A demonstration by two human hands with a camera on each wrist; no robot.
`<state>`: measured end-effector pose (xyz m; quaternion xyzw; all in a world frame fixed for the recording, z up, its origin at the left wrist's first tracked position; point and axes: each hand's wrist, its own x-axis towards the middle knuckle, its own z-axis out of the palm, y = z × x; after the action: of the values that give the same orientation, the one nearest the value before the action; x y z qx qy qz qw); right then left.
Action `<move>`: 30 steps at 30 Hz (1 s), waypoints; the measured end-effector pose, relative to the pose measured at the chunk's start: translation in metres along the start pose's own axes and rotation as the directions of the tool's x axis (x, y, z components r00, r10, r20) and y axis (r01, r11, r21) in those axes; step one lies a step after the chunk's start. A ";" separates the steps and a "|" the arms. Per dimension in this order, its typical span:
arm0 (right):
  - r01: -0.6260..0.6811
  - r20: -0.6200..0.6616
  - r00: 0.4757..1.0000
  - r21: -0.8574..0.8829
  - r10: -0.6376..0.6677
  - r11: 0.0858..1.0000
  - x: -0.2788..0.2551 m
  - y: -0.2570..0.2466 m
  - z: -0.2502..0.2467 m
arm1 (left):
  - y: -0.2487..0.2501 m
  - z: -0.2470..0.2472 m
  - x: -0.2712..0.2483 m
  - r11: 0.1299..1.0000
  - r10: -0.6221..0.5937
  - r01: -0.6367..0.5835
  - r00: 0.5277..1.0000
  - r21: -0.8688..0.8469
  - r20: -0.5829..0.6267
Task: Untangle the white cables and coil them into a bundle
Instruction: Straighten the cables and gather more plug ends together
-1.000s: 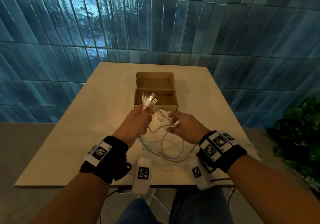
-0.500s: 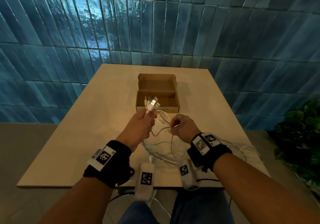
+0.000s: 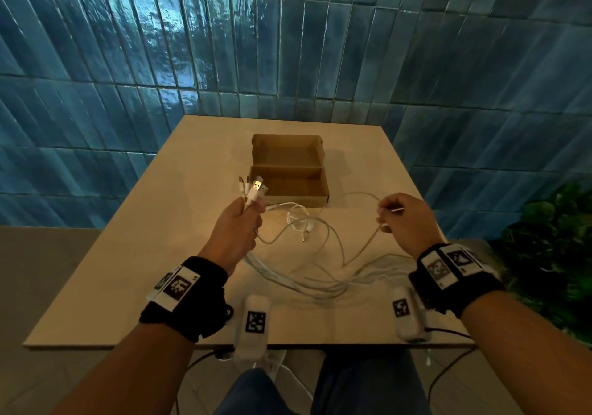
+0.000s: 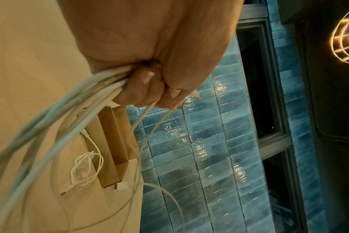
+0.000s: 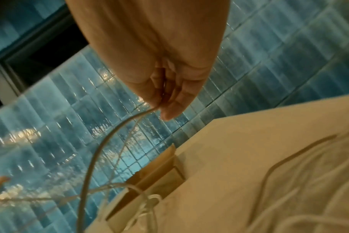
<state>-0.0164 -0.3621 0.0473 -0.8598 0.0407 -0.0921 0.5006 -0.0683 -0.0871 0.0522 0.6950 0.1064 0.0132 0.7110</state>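
Both hands [image 3: 238,228] [image 3: 405,222] on white cables [image 3: 320,273].

text: none readable | marks: black-and-white square codes on wrist bands [image 3: 179,286] (patterns only, no letters)

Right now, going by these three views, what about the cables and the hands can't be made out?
- How many white cables there are: head view, strands overlap and are too thin.
- The cable stretch gripped inside the left hand: left wrist view, curled fingers cover it.
- The right hand pinch point: right wrist view, motion blur.
- The knot near the cardboard box: too small.
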 end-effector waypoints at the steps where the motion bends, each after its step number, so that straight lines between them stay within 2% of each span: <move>1: -0.008 -0.035 0.999 -0.077 0.005 0.997 0.002 0.007 -0.005 | 0.001 0.001 0.000 1.000 0.005 -0.005 1.000 -0.002 0.005; 3: -0.032 -0.076 0.997 -0.295 0.010 0.955 0.006 0.022 -0.013 | 0.002 0.001 0.001 1.000 0.014 -0.014 1.000 -0.010 0.004; 5: -0.043 0.005 0.998 -0.588 0.057 0.808 0.009 0.036 -0.019 | 0.004 0.001 0.002 1.000 0.019 -0.019 1.000 -0.023 -0.003; 7: -0.038 0.101 0.980 -0.752 0.171 0.658 0.008 0.052 -0.020 | 0.005 0.002 0.002 0.999 0.025 -0.025 1.000 -0.031 0.001; 9: -0.030 0.134 0.964 -0.802 0.228 0.596 0.009 0.065 -0.020 | 0.007 0.003 0.002 0.999 0.032 -0.032 0.999 -0.029 0.009; 15: -0.072 0.101 0.943 -0.867 0.317 0.492 0.009 0.082 -0.023 | 0.007 0.000 0.004 0.998 0.025 -0.025 1.000 -0.058 -0.006; 19: 0.017 0.213 0.901 -0.888 0.378 0.460 0.005 0.082 -0.010 | 0.007 0.003 0.002 0.999 0.029 -0.028 0.999 -0.042 0.021; 23: 0.113 0.290 0.881 -0.897 0.375 0.427 0.002 0.077 0.000 | 0.008 0.006 0.000 0.999 0.029 -0.028 0.998 -0.025 0.055; 25: 0.162 0.306 0.903 -0.893 0.302 0.420 0.000 0.069 0.006 | 0.008 0.007 -0.001 0.999 0.030 -0.029 0.997 -0.018 0.068; 26: 0.189 0.314 0.924 -0.872 0.219 0.452 -0.002 0.063 0.009 | 0.009 0.007 -0.002 0.999 0.032 -0.031 0.997 -0.015 0.072; 28: 0.286 0.336 0.941 -0.749 -0.028 0.597 -0.010 0.047 0.017 | 0.009 0.008 -0.002 0.999 0.034 -0.033 0.996 -0.013 0.077; 30: 0.438 0.359 0.893 -0.562 -0.271 0.701 -0.021 0.029 0.027 | 0.010 0.008 -0.002 0.999 0.030 -0.029 0.996 -0.014 0.081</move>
<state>-0.0307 -0.3498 0.0063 -0.9724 -0.1615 -0.0599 0.1573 -0.0674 -0.0952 0.0620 0.6918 0.0670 -0.0038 0.7189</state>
